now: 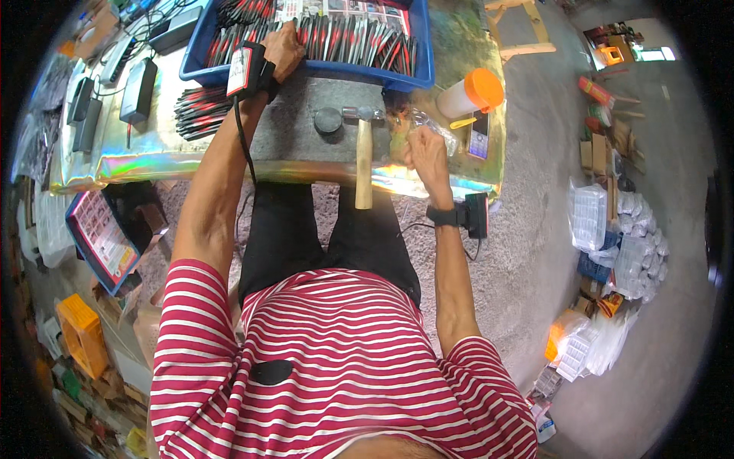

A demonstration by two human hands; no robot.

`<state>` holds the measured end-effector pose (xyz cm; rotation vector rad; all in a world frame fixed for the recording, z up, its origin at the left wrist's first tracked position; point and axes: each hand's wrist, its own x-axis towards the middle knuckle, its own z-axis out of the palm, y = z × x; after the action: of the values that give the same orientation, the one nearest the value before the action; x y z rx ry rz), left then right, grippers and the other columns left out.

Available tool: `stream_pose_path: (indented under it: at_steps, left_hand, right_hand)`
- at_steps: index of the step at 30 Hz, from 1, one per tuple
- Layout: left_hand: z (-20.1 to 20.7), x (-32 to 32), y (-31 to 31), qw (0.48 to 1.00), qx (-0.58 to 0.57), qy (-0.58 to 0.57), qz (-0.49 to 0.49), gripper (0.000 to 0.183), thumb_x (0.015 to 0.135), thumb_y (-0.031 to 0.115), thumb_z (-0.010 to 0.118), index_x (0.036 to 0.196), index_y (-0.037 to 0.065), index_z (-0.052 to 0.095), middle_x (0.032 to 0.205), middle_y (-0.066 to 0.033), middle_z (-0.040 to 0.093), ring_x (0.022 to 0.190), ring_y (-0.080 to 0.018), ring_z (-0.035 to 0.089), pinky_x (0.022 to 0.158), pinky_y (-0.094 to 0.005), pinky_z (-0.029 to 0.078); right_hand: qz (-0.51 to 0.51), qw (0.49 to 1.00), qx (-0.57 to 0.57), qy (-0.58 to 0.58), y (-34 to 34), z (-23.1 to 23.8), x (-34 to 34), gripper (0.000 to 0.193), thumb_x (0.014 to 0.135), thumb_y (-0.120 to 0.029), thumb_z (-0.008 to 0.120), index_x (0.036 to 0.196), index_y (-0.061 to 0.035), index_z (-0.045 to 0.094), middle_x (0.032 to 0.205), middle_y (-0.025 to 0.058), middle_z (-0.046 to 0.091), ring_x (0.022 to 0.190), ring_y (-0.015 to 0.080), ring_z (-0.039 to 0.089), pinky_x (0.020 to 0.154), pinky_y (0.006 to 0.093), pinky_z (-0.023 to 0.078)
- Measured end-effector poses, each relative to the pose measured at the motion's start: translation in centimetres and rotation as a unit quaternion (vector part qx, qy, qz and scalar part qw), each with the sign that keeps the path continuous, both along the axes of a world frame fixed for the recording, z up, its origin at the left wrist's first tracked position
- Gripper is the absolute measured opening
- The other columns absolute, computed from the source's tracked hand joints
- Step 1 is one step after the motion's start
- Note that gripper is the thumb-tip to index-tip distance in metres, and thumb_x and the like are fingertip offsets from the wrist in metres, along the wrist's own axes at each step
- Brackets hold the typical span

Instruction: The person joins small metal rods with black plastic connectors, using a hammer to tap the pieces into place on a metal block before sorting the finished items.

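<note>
My left hand [284, 50] reaches over the near wall of a blue plastic bin [313, 70], its fingers curled down among thin black-and-red pieces [355, 40] standing in rows. Whatever those fingers grip is hidden. On the right, my right hand [428, 156] is closed low over the table's front part, beside a clear plastic bag [437, 126]; its contents cannot be made out. Between the hands lie a hammer [364, 157], its wooden handle jutting past the table edge, and a round black disc [328, 121]. More black-and-red pieces [200, 112] are stacked left of my left forearm.
A jar with an orange lid [482, 89] lies near the table's right side, by a yellow-handled tool [463, 122]. Black power adapters [138, 90] and cables crowd the left. Plastic boxes [589, 218] and bagged goods line the floor at right; an orange crate [82, 334] stands lower left.
</note>
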<state>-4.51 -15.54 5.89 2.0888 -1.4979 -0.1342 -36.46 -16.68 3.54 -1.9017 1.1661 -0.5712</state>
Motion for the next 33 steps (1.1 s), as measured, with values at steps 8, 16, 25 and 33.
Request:
stream_pose_path:
  at_steps: [8, 16, 25, 33]
  left_hand:
    - [1.5, -1.8, 4.3, 0.947, -0.298, 0.106, 0.055, 0.022, 0.077, 0.009, 0.051, 0.098, 0.003, 0.053, 0.080, -0.0139, 0.061, 0.073, -0.0254, 0.060, 0.066, -0.0313, 0.047]
    - [0.5, -1.8, 14.7, 0.922, -0.313, 0.190, 0.129, 0.021, 0.079, 0.004, 0.049, 0.100, 0.004, 0.052, 0.085, -0.0054, 0.058, 0.077, -0.0143, 0.056, 0.069, -0.0251, 0.045]
    - [-2.4, -1.8, 21.5, 0.889, -0.270, 0.295, 0.222, 0.017, 0.081, 0.003, 0.047, 0.097, 0.002, 0.054, 0.089, -0.0056, 0.058, 0.081, -0.0123, 0.055, 0.068, -0.0242, 0.046]
    - [-3.4, -1.3, 22.0, 0.929, -0.229, 0.204, 0.206, 0.018, 0.077, 0.007, 0.045, 0.090, -0.002, 0.054, 0.081, -0.0125, 0.058, 0.076, -0.0203, 0.056, 0.071, -0.0303, 0.044]
  right_hand:
    - [-0.092, 0.987, -0.127, 0.037, -2.3, -3.9, 1.7, 0.014, 0.077, -0.016, 0.051, 0.074, -0.0025, 0.055, 0.056, 0.0086, 0.054, 0.046, 0.0163, 0.053, 0.044, 0.0290, 0.042]
    - [-0.079, 0.979, -0.179, 0.054, -2.1, -2.4, 2.4, 0.014, 0.072, -0.014, 0.050, 0.066, -0.0017, 0.054, 0.063, 0.0178, 0.055, 0.060, 0.0326, 0.055, 0.056, 0.0401, 0.042]
    - [-0.072, 0.965, -0.234, 0.098, -2.8, -2.8, 2.2, 0.017, 0.072, -0.015, 0.048, 0.062, -0.0023, 0.054, 0.060, 0.0186, 0.055, 0.058, 0.0345, 0.055, 0.051, 0.0402, 0.042]
    - [-0.042, 0.931, -0.291, 0.217, -5.5, -5.3, 1.5, 0.027, 0.070, -0.024, 0.054, 0.053, -0.0034, 0.050, 0.053, 0.0172, 0.051, 0.048, 0.0323, 0.051, 0.045, 0.0399, 0.041]
